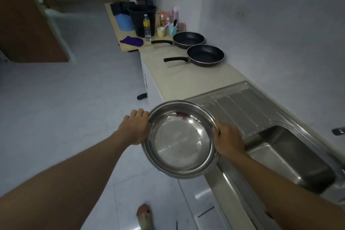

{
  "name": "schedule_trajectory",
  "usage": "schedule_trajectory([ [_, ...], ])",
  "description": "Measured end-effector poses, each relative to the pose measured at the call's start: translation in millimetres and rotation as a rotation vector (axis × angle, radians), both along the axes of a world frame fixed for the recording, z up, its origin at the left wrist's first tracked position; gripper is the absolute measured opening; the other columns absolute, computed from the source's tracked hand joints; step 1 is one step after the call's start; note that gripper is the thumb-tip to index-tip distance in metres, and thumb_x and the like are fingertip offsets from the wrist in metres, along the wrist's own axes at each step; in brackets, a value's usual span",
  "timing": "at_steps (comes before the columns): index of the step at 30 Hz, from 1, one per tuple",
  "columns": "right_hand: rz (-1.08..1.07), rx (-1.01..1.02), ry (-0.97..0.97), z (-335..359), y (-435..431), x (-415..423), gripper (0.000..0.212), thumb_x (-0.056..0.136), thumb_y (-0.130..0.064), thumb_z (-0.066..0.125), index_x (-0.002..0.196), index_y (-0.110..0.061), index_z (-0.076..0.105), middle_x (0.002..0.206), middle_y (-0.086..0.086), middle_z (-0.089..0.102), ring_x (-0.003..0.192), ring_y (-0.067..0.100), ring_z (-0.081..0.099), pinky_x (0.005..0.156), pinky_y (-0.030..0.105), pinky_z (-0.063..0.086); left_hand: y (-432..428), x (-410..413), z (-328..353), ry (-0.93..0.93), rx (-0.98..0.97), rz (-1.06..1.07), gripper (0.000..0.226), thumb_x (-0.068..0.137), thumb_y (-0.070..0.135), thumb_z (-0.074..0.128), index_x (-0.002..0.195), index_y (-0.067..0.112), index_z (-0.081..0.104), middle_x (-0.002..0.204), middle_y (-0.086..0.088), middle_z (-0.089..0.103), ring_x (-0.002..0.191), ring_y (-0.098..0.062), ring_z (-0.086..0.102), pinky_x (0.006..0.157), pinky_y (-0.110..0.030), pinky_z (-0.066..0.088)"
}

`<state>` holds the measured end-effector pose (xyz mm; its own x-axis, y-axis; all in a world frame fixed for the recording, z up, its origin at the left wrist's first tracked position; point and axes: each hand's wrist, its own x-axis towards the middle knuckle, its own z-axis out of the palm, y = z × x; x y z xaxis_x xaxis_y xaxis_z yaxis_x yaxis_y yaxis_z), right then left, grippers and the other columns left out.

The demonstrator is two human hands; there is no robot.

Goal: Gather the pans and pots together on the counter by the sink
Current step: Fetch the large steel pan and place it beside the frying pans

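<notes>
Steel bowl (181,139) up in the air, held at the counter's front edge, partly over the floor (65,99) and partly over the sink's (291,157) near corner. Left hand (135,129) clamped on the left rim, fingers (137,113) curled over the lip. Right hand (226,139) gripping the opposite rim, thumb lying along the inside edge. Both holds closed tight on metal, bowl tilted a little toward the camera.

Ahead, a clear beige stretch of counter (179,80) between the drainboard (240,108) and the two black frying pans. Near pan (205,55) and far pan (188,39) sitting just beside each other against the wall, handles pointing left toward the counter's front edge; far pan's handle reaching over onto the wooden side table (128,43). Plenty of open floor on the left.

Side table crowded: black bucket (142,19), water bottle (147,28) with a yellow label, print too small to read, cups (167,31), purple cloth (131,40). Small dark specks inside the bowl. No readable writing anywhere.
</notes>
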<state>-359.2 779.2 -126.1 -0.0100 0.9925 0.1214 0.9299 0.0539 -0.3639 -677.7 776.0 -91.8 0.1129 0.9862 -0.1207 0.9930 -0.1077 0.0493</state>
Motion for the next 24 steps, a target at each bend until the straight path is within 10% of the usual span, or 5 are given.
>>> schedule_trajectory([
  [24, -0.428, 0.019, 0.026, -10.5, 220.6, -37.3, 0.033, 0.097, -0.028, 0.05, 0.127, -0.018, 0.06, 0.101, 0.01, 0.071, 0.096, 0.037, 0.062, 0.083, 0.042, 0.05, 364.1, -7.7, -0.7, 0.052, -0.012, -0.468, 0.042, 0.097, 0.034, 0.052, 0.131, 0.014, 0.04, 0.132, -0.009, 0.044, 0.12, -0.029, 0.043, 0.101, -0.046, 0.043],
])
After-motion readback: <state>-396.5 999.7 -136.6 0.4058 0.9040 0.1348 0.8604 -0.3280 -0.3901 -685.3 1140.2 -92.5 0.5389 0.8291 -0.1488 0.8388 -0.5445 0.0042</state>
